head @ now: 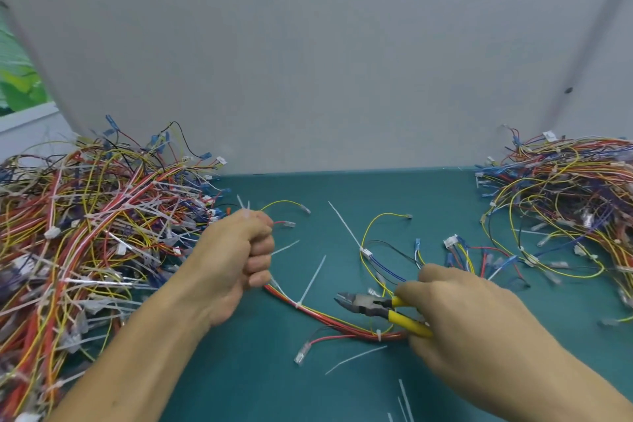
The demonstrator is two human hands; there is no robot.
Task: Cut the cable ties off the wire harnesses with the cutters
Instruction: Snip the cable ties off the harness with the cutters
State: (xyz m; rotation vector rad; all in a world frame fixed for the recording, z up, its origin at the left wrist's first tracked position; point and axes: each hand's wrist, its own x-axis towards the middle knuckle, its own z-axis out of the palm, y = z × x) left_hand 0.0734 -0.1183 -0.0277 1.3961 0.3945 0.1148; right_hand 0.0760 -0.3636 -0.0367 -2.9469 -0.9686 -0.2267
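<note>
Harness (329, 319) between left hand (236, 260) and cutters (376, 307)

Bare green mat (342, 188) between left harness pile (85, 233) and right pile (565, 202)

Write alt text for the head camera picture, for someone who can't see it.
A person's left hand grips one end of a wire harness on a green table, while the right hand holds yellow-handled cutters, jaws slightly open, near its white cable ties. Tangled harness piles lie at both sides.
</note>
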